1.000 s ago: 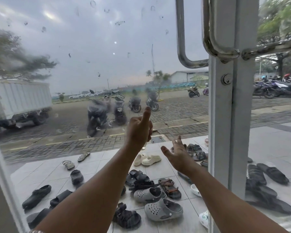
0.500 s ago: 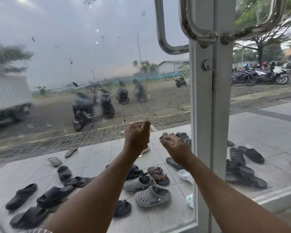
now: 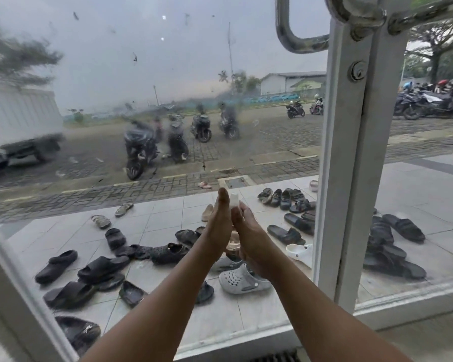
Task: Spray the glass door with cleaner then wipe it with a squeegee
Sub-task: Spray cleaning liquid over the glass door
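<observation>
One spray bottle [image 3: 234, 200] between left hand [image 3: 218, 223], right hand [image 3: 249, 232], near door frame [image 3: 348, 178]

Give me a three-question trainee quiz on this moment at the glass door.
1. True or false: the left hand holds a squeegee.
2. Which pane of the glass door looks wet and smeared? A) the one left of the white frame; B) the one right of it; C) neither.
3. Fill in: the left hand and right hand hold between them a small spray bottle with a ____ top.
Key: 1 false; 2 A; 3 white.
</observation>
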